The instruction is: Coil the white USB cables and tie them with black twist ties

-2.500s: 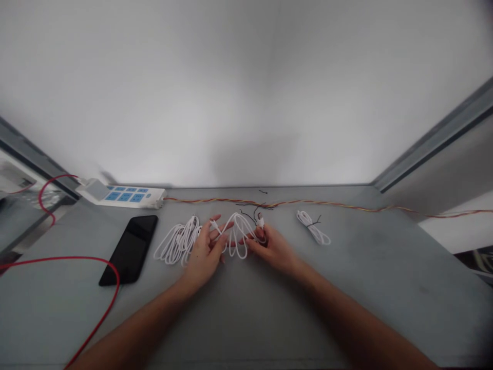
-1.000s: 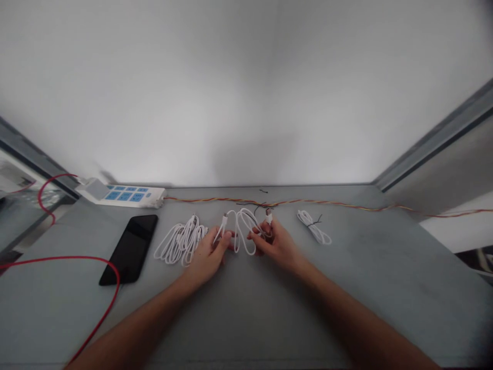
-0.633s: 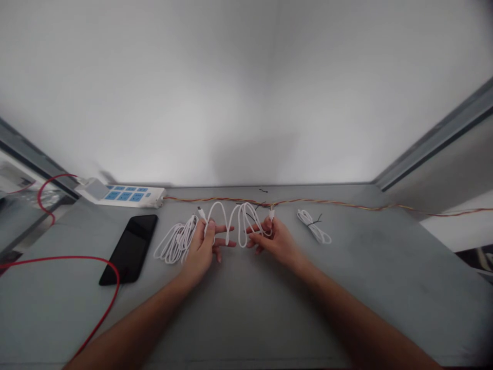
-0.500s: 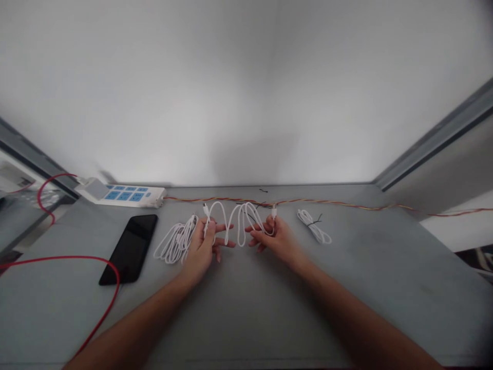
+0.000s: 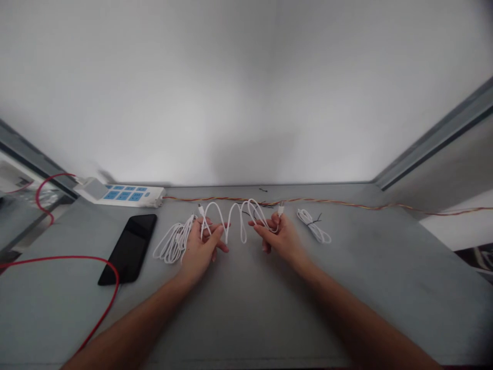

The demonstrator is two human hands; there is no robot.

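Plain white wall (image 5: 246,92) above a grey tabletop (image 5: 385,293)

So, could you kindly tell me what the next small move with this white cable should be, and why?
I'd probably bring the left hand and right hand closer together. The white cable stands in loose arcs between them, while the small coil beside the right hand lies gathered and tied.

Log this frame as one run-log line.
left hand: holds white cable | right hand: holds its other end | beside: white coil, phone
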